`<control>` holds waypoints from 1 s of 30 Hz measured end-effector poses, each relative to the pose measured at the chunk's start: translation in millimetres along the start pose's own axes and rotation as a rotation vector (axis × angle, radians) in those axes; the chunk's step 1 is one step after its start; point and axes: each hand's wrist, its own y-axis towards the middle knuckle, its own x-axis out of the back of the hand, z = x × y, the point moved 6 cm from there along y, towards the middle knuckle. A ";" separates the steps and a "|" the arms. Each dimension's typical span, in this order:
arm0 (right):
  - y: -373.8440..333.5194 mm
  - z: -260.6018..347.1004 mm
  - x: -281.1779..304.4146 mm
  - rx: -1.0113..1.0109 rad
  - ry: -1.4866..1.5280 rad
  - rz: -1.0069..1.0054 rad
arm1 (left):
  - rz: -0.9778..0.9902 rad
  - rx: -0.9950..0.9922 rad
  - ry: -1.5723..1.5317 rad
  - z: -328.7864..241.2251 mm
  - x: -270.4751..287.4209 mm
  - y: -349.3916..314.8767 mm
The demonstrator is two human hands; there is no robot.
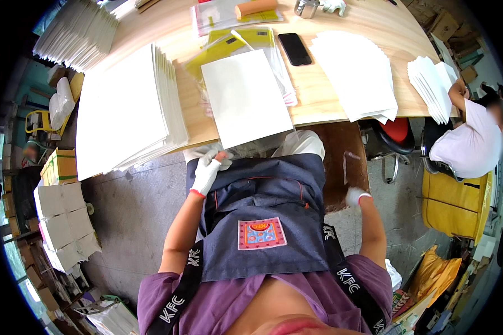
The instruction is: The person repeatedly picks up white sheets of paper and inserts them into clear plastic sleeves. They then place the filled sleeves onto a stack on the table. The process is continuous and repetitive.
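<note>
A white sheet (247,97) lies on a pile of clear plastic bags with yellow print (282,67), reaching to the table's near edge. Clear film (257,146) shows below that sheet, over my lap. My left hand (208,172), in a white glove with bare fingertips, is closed near the film's left end; what it pinches, if anything, is hidden. Off to the right, my right hand (356,196), also gloved, is smeared by motion beside a brown carton (341,162). A thin clear strip (349,161) shows above it; whether the hand touches it I cannot tell.
Stacks of white sheets lie on the table at left (123,106), far left (75,33) and right (355,72). A black phone (294,49) and an orange roll (256,8) lie farther back. A seated person (469,134) is at right, near a red-and-black stool (395,134).
</note>
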 end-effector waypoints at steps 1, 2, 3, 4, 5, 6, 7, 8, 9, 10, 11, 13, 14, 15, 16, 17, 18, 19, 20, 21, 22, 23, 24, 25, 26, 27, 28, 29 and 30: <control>-0.5 8.5 -16.0 0.094 -0.014 0.154 | -0.056 -0.115 0.209 -7.9 8.9 -2.8; -12.9 16.8 -16.1 0.143 0.045 0.154 | -0.080 -0.217 0.429 -14.2 13.3 -7.1; -2.7 29.3 -3.5 0.076 0.104 0.196 | -0.173 -0.356 0.682 -22.1 15.4 -11.6; -5.7 47.2 41.5 0.175 0.111 -0.184 | -0.232 -0.451 0.804 -26.5 15.0 -15.2; -0.8 41.3 73.5 -0.100 0.747 -0.258 | -0.358 -0.589 0.961 -33.7 13.2 -19.7; -1.8 65.8 126.0 -0.060 0.604 -0.612 | -0.468 -0.803 1.102 -41.7 5.2 -27.3; -1.1 87.3 167.5 0.060 0.798 -0.743 | -0.459 -0.827 1.118 -42.0 -1.0 -22.5; 2.2 111.5 202.9 0.154 0.973 -0.802 | -0.433 -0.915 1.119 -44.0 -10.6 -19.0; -1.6 138.2 242.6 0.330 0.659 -0.916 | -0.402 -0.970 1.134 -46.0 -18.2 -15.0; -4.6 163.8 270.9 0.446 0.487 -1.002 | -0.393 -1.024 1.137 -48.8 -23.2 -13.3; -3.6 181.7 290.3 0.557 0.409 -0.985 | -0.376 -1.039 1.154 -50.6 -26.8 -11.1; -0.6 198.6 317.9 0.640 0.304 -1.049 | -0.344 -1.067 1.185 -54.1 -29.5 -10.9; 5.5 196.5 325.2 0.588 0.350 -1.025 | -0.309 -1.029 1.162 -54.2 -27.2 -11.1; 9.7 196.0 329.0 0.569 0.396 -0.999 | -0.339 -1.021 1.107 -55.5 -22.7 -14.3; 17.0 193.6 327.5 0.488 0.441 -0.907 | -0.357 -0.979 1.068 -54.4 -17.7 -16.9; 16.9 191.0 328.5 0.523 0.594 -0.908 | -0.382 -0.943 1.031 -52.0 -13.5 -20.1; 20.2 188.6 325.9 0.493 0.742 -0.844 | -0.397 -0.812 0.845 -45.5 -5.9 -18.4; 26.0 185.3 318.6 0.401 0.883 -0.711 | -0.439 -0.624 0.653 -34.7 3.5 -14.6; 26.5 184.1 314.0 0.318 0.942 -0.677 | -0.463 -0.452 0.457 -20.9 8.4 -10.7; 26.5 181.8 308.5 0.207 0.966 -0.648 | -0.478 -0.277 0.261 -5.7 11.9 -7.5; 25.6 179.4 302.9 0.104 0.990 -0.626 | -0.474 -0.296 0.160 -3.4 10.7 -5.0; 23.8 178.4 299.9 0.061 1.034 -0.650 | -0.458 -0.264 -0.106 3.2 9.0 -2.2; 22.3 176.4 298.3 0.027 1.019 -0.700 | -0.474 -0.220 -0.340 8.3 6.4 0.8; 28.3 176.8 284.9 -0.027 1.205 -0.553 | -0.471 -0.171 -0.572 10.6 2.6 2.6; 34.0 178.1 275.8 -0.020 1.407 -0.468 | -0.436 -0.068 -0.543 6.8 0.9 3.3; 39.4 182.7 269.5 0.047 1.629 -0.409 | -0.414 -0.008 -0.445 -1.3 -2.2 1.6; 46.2 188.9 262.4 0.078 1.698 -0.297 | -0.339 -0.135 -0.299 -22.9 -5.4 -3.2; 50.1 197.2 257.2 0.149 1.869 -0.203 | -0.344 -0.152 -0.124 -40.7 -6.4 -8.2; 54.3 204.7 255.8 0.198 1.990 -0.153 | -0.335 -0.316 -0.074 -65.6 -11.1 -17.1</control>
